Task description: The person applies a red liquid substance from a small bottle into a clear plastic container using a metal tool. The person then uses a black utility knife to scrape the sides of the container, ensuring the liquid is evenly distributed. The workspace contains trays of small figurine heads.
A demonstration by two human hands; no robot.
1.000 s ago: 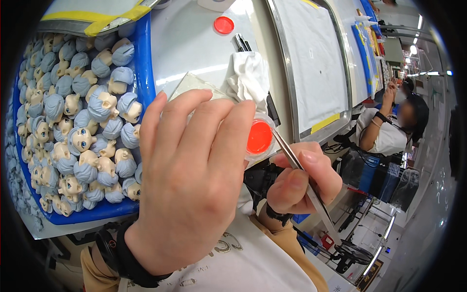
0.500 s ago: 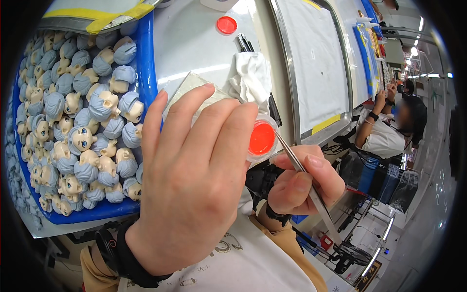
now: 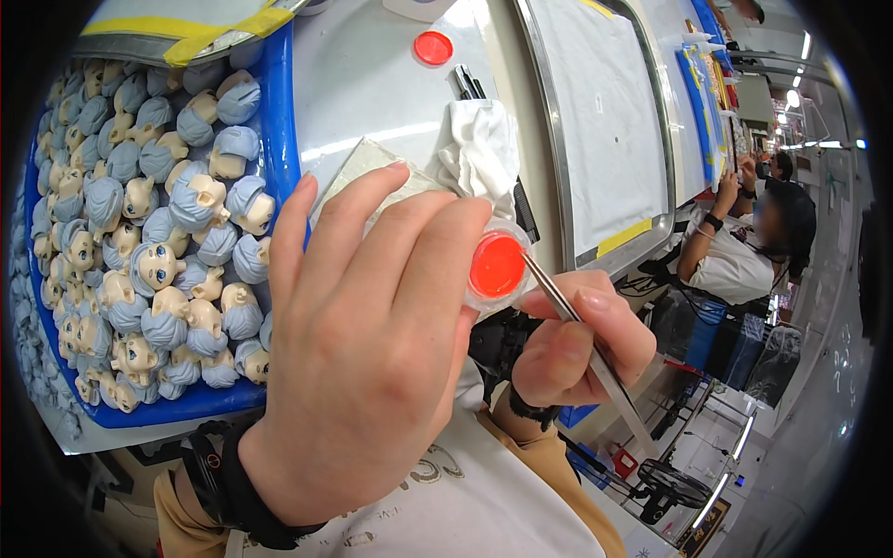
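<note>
A small clear jar (image 3: 484,296) with bright red paint (image 3: 498,265) inside is gripped at the fingertip end of my left hand (image 3: 372,316). The back of that hand is toward me, so the thumb and part of the grip are hidden. Pinched between the thumb and fingers of my right hand (image 3: 586,335) are slim metal tweezers (image 3: 606,377). Their pointed tip reaches the right rim of the jar, beside the paint. Whether the tip touches the paint, I cannot tell.
On the left, a blue bin (image 3: 284,112) holds many doll heads (image 3: 158,265) with pale blue hair. Beyond my hands lie a red lid (image 3: 433,47), a white cloth (image 3: 479,149) and dark pens (image 3: 470,82). A metal tray (image 3: 665,139) stands right; a person (image 3: 735,246) sits farther off.
The jar has shifted slightly and turned so more of its red opening faces me. The tweezers' tip has moved a little left, onto the rim.
</note>
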